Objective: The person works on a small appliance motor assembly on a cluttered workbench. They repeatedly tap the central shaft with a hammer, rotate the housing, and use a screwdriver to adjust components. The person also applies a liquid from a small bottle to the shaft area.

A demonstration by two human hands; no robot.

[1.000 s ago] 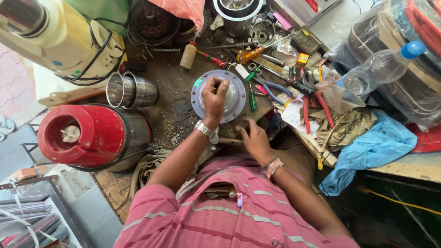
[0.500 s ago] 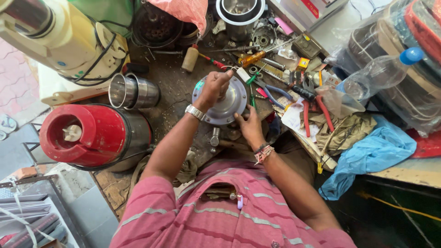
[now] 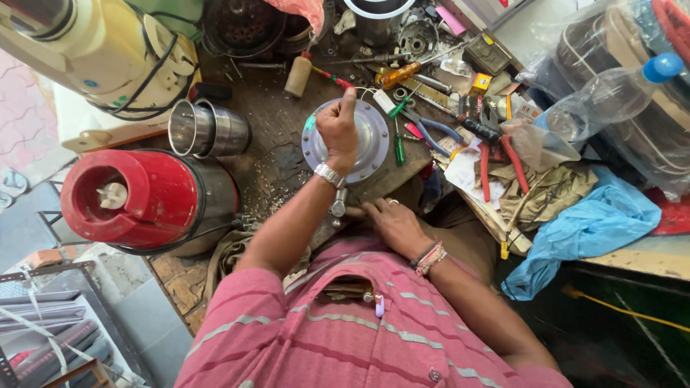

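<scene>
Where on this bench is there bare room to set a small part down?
One bare patch of wood lies between the steel cup and the round metal plate under the left hand, reaching back to the wooden-handled tool. Right of the plate it is crowded: screwdrivers, red-handled pliers, paper and rags. The red mixer base fills the near-left corner.

My left hand (image 3: 338,129) presses down on the round metal plate (image 3: 377,140) (thumb pointing up), while my right hand (image 3: 392,226) rests below it, beside the red mixer base (image 3: 136,197).
</scene>
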